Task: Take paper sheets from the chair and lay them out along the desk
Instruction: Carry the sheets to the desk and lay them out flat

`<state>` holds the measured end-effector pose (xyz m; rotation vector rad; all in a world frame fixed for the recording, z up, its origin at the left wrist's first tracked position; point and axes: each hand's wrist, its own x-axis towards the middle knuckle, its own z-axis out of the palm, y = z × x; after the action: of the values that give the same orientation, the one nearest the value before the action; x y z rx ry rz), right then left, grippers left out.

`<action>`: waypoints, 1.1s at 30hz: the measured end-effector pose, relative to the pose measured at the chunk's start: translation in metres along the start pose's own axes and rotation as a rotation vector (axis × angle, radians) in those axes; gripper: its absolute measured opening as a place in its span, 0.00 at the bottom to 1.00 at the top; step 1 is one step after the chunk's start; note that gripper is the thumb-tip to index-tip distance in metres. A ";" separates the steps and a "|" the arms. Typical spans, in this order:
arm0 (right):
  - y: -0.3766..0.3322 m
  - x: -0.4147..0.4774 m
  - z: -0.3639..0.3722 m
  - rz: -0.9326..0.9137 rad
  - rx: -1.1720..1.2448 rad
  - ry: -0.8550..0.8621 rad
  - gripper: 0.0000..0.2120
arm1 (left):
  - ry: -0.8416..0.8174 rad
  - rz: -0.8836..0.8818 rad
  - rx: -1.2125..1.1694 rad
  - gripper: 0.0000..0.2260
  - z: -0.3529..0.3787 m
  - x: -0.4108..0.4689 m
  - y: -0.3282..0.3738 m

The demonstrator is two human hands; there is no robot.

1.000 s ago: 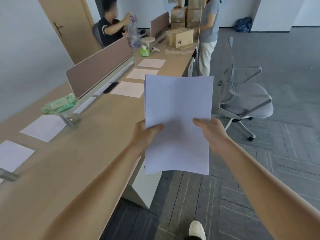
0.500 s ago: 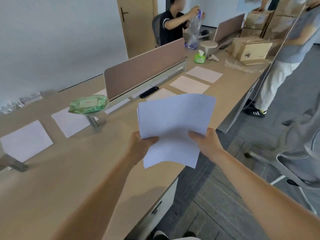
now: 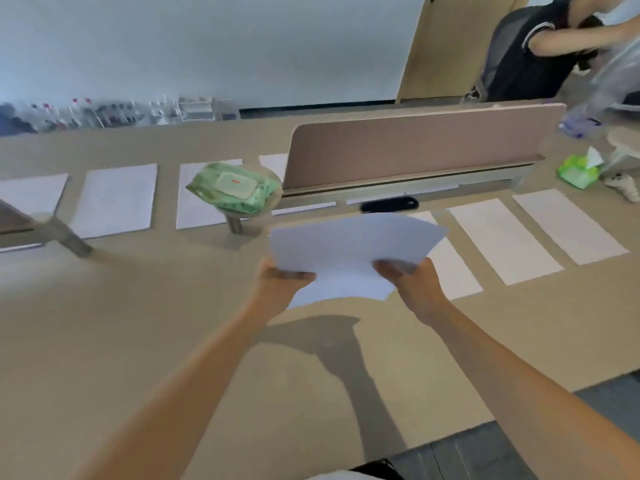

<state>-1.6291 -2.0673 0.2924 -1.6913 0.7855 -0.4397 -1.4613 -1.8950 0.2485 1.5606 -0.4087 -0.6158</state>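
Note:
Both hands hold a fanned stack of white paper sheets (image 3: 349, 251) above the middle of the long tan desk (image 3: 138, 323). My left hand (image 3: 277, 282) pinches the stack's near left corner, and my right hand (image 3: 412, 278) pinches its near right edge. Several single white sheets lie flat in a row along the desk: one at the left (image 3: 116, 199), and two at the right (image 3: 502, 239), (image 3: 568, 225). One more sheet (image 3: 446, 268) lies partly under the held stack. The chair is out of view.
A green wet-wipe pack (image 3: 235, 187) sits on a small post stand. A pink divider panel (image 3: 422, 147) stands along the desk's far side, with a black object (image 3: 389, 204) at its foot. A green tissue pack (image 3: 576, 169) lies far right. A seated person (image 3: 540, 46) is behind.
The view has swung left from the chair and floor to face the desk squarely. The stack has gone from upright to nearly flat over the desk, and its sheets have fanned out.

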 end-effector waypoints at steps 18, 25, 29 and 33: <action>0.075 0.135 -0.018 0.099 0.106 -0.506 0.13 | 0.442 -0.288 -0.006 0.08 0.065 0.021 -0.028; 0.085 0.165 -0.040 0.061 -0.073 -0.553 0.07 | 0.395 -0.314 0.042 0.09 0.060 0.066 -0.013; 0.115 0.179 -0.043 0.295 0.088 -0.482 0.10 | 0.263 -0.434 0.178 0.08 0.066 0.099 -0.005; 0.139 0.190 -0.027 0.450 0.044 -0.451 0.10 | 0.263 -0.510 0.186 0.12 0.072 0.120 -0.034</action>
<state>-1.5498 -2.2353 0.1450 -1.4398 0.7792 0.2289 -1.4135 -2.0212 0.1975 1.9135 0.1449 -0.7613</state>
